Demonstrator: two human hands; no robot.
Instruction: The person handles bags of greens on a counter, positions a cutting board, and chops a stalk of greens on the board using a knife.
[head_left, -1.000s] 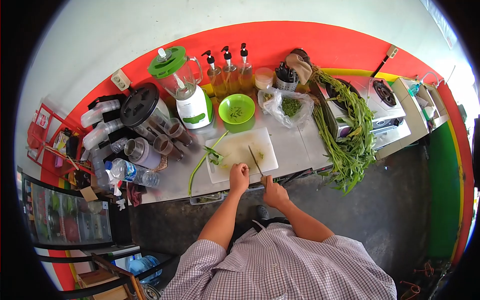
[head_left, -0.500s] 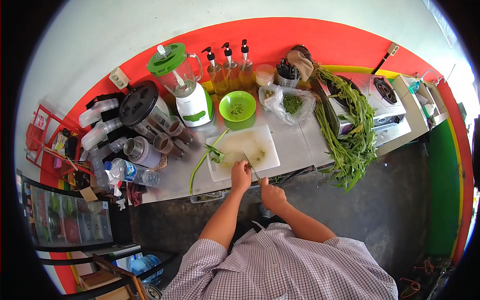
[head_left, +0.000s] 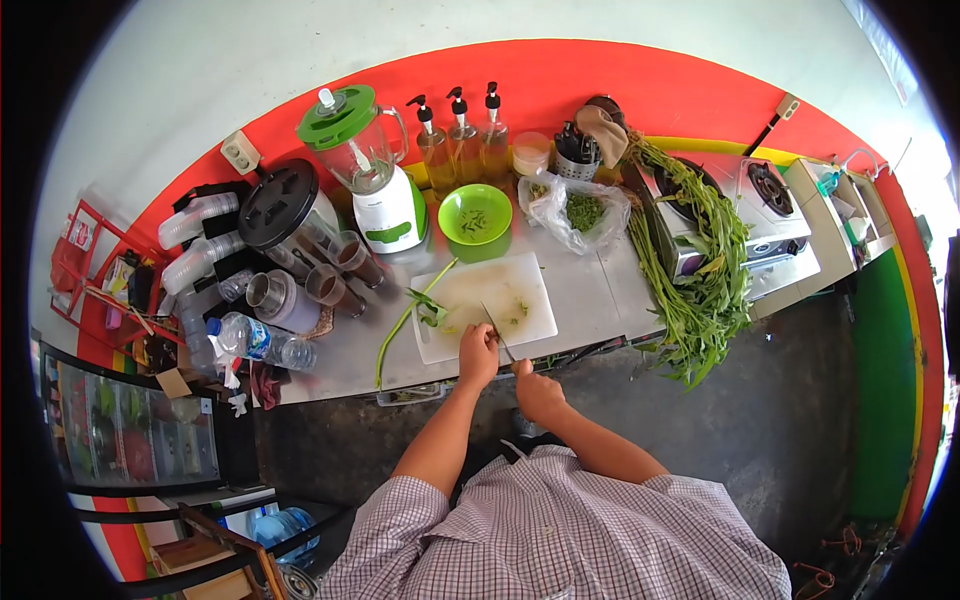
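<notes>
My right hand (head_left: 541, 394) is closed round the handle of a knife (head_left: 498, 334), whose blade points up and left over the white cutting board (head_left: 465, 285). Beside the blade, my left hand (head_left: 479, 354) is closed at the board's near edge; what its fingers hold is too small to make out. Small green bits (head_left: 518, 312) lie on the board's right part. A long green stem (head_left: 403, 322) with a leaf (head_left: 428, 308) rests across the board's left edge. Behind the board, a green bowl (head_left: 475, 214) contains small green pieces.
A blender (head_left: 385, 205), pump bottles (head_left: 465, 150) and a plastic bag of chopped greens (head_left: 583, 212) stand behind. Long leafy stalks (head_left: 705, 270) hang over the stove (head_left: 765, 215) at right. Cups (head_left: 330, 288), a water bottle (head_left: 265, 343) and a black-lidded container (head_left: 280, 205) are at left.
The knife has moved left, its blade now beside my left hand. My right hand has shifted slightly left and down.
</notes>
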